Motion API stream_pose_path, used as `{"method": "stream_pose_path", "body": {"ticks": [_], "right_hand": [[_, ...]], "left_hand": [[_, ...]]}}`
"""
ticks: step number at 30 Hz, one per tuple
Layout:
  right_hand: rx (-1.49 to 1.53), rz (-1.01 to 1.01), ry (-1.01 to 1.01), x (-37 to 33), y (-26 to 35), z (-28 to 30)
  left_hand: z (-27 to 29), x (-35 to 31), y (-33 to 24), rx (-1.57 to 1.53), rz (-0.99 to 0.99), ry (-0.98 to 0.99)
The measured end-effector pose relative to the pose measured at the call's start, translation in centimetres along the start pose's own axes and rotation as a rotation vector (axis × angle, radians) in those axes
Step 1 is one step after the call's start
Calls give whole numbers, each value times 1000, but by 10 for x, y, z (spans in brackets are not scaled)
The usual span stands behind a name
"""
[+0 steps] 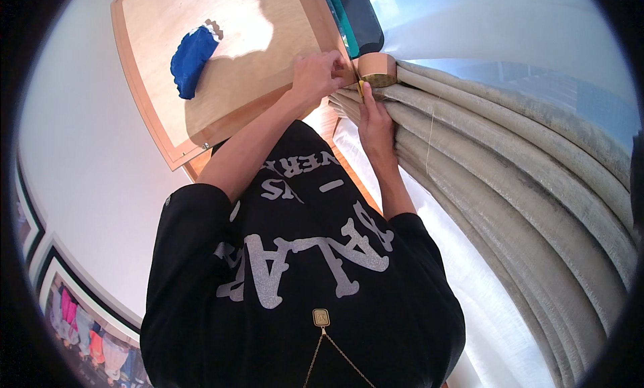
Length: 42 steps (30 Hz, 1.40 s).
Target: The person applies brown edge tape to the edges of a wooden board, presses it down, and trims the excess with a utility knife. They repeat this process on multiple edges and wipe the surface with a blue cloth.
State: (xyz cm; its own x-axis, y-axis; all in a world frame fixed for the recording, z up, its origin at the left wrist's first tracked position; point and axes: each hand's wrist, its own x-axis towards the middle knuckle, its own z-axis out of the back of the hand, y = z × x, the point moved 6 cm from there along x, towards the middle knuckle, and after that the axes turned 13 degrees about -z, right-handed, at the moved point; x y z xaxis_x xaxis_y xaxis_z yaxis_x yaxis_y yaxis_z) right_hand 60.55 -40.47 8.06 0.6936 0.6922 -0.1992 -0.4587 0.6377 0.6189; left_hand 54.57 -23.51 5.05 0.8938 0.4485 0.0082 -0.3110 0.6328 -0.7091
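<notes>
At the right edge of the tan-bordered tabletop (248, 106), my left hand (316, 74) rests with its fingers curled and pressed together. What they pinch, if anything, is too small to make out. Just right of it, my right hand (377, 123) is closed on a small yellow-handled tool (362, 89), mostly hidden by the fingers. A thin dark strip runs from the tool toward the table edge. Close beyond my right fingertips is a wide tan roll (378, 67), which looks like tape, against the curtain.
A crumpled blue packet (191, 61) with a white end lies on the tabletop. Thick grey-beige curtains (496, 166) sweep along my right, with sheer white fabric (537, 59) behind. A dark and teal object (359, 19) borders the table's far right. Framed pictures (87, 321) hang at left.
</notes>
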Motion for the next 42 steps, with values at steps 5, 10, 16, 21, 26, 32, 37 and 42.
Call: {"method": "stream_pose_path", "body": {"ticks": [5, 10, 16, 21, 26, 32, 37, 42], "right_hand": [[-27, 10, -15, -2, 2, 0], [-53, 6, -14, -2, 2, -1], [-61, -19, 20, 0, -1, 0], [-62, -41, 43, -10, -10, 10], [-94, -104, 113, -25, -22, 21], [224, -288, -110, -24, -20, 41], [437, -334, -459, 57, -26, -9], [667, -314, -594, 90, -8, 23]], "left_hand": [[1, 2, 0, 30, 17, 6], [1, 1, -1, 4, 10, 9], [0, 1, 0, 15, -5, -1], [2, 2, -2, 22, -3, -6], [0, 1, 2, 32, -12, -31], [1, -2, 2, 134, -26, -85], [0, -2, -5, 143, -48, -122], [-3, -5, -5, 153, -44, -115]]}}
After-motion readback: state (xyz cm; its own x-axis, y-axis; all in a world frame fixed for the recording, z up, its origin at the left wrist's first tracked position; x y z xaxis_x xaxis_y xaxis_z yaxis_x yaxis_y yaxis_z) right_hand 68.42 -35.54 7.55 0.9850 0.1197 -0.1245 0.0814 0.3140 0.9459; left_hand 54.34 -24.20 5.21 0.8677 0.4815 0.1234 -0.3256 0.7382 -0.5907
